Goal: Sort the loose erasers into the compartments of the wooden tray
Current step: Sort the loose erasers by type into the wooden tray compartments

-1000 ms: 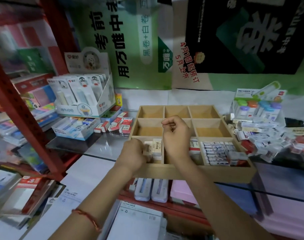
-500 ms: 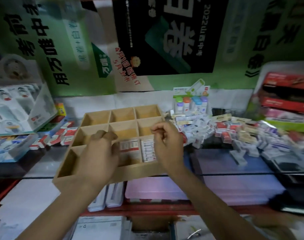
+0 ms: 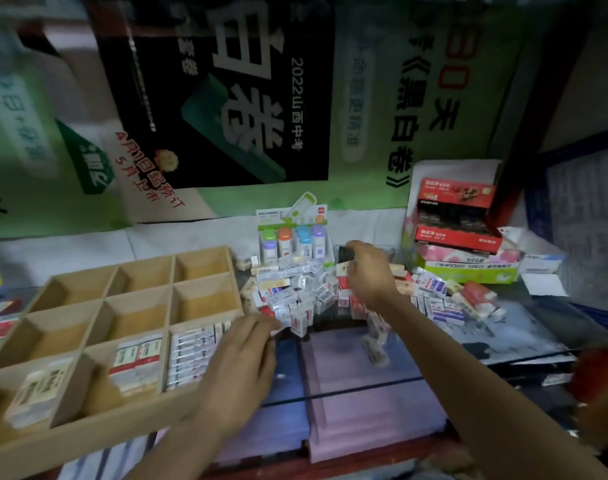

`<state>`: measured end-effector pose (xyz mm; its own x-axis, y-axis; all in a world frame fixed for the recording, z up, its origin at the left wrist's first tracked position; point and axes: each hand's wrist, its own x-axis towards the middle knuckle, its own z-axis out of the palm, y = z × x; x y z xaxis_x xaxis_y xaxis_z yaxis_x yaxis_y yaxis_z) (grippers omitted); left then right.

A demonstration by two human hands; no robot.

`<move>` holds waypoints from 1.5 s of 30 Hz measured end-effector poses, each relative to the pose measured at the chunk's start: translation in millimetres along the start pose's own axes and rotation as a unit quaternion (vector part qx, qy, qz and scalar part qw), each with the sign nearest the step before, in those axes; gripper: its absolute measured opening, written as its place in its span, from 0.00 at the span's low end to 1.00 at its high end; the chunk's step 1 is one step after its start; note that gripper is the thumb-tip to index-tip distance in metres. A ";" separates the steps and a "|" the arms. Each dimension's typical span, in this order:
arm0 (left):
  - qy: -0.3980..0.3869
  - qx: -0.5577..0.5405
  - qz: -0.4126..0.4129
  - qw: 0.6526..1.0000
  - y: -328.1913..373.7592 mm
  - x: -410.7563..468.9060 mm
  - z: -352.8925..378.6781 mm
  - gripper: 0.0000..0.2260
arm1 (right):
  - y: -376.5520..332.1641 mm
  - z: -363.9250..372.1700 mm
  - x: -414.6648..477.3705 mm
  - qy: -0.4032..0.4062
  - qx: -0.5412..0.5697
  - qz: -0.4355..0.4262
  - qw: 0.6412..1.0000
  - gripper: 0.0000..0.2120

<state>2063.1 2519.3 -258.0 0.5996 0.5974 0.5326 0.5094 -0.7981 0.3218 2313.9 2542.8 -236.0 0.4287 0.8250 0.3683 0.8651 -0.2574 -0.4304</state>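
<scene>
The wooden tray (image 3: 101, 433) sits at the left, with nine compartments. Its front row holds cream erasers (image 3: 36, 389) on the left, red-and-white erasers (image 3: 136, 362) in the middle and blue-striped erasers (image 3: 191, 355) on the right; the other compartments are bare. A pile of loose erasers (image 3: 295, 292) lies right of the tray. My left hand (image 3: 243, 358) stretches past the tray's right corner, fingers relaxed, tips at the pile's near edge. My right hand (image 3: 368, 271) hovers over the pile's far side with fingers bent down; what they touch is hidden.
Behind the pile stands a display box of colour-capped correction items (image 3: 292, 237). Stacked red-and-black and green boxes (image 3: 458, 233) fill the back right. More erasers (image 3: 475, 299) spread right across the glass counter (image 3: 364, 386). Posters cover the wall.
My view has swung right, so the tray now lies at the left. Both hands left the tray and moved right to the eraser pile, the right one farthest.
</scene>
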 end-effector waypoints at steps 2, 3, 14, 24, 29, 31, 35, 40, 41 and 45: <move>-0.003 0.025 0.016 1.000 -2.8 -1.6 7.5 0.12 | 0.4 6.0 18.9 -0.081 -0.085 0.009 0.993 0.23; -0.002 0.036 0.016 0.999 -4.1 -1.5 9.6 0.12 | 1.1 8.5 25.7 -0.115 -0.127 0.023 0.985 0.23; -0.026 0.033 -0.005 0.999 -9.2 -3.3 15.8 0.19 | -0.9 -1.4 46.0 -0.138 -0.070 0.065 0.986 0.10; 0.111 -0.496 -0.286 0.813 42.2 37.3 -32.1 0.10 | -85.0 -56.7 -46.4 -0.303 0.620 0.084 0.719 0.10; 0.102 -0.500 -0.336 0.791 26.1 20.8 -67.0 0.07 | -135.2 -42.4 -74.0 -0.287 0.573 -0.004 0.768 0.08; 0.099 -0.506 -0.348 0.783 11.8 5.9 -82.9 0.08 | -154.0 -34.1 -81.2 -0.284 0.558 -0.026 0.780 0.07; 0.152 -0.420 -0.360 0.819 -24.0 -24.6 -121.3 0.08 | -191.4 -10.8 -93.1 -0.269 0.531 -0.032 0.803 0.06; 0.213 -0.293 -0.461 0.810 -96.4 -77.9 -184.9 0.05 | -225.0 14.6 -99.2 -0.258 0.549 0.011 0.795 0.05; 0.193 -0.288 -0.488 0.801 -103.3 -85.4 -190.9 0.05 | -230.8 18.5 -100.3 -0.265 0.548 0.021 0.793 0.05; 0.144 -0.249 -0.537 0.793 -123.0 -90.3 -175.7 0.08 | -250.8 30.3 -106.2 -0.298 0.551 0.052 0.778 0.04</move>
<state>1837.8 2549.7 -208.0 -0.2171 0.9683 -0.1233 0.2808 0.1829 0.9422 2043.5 2535.0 -192.2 -0.0004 0.9998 -0.0223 -0.0548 -0.0223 -0.9982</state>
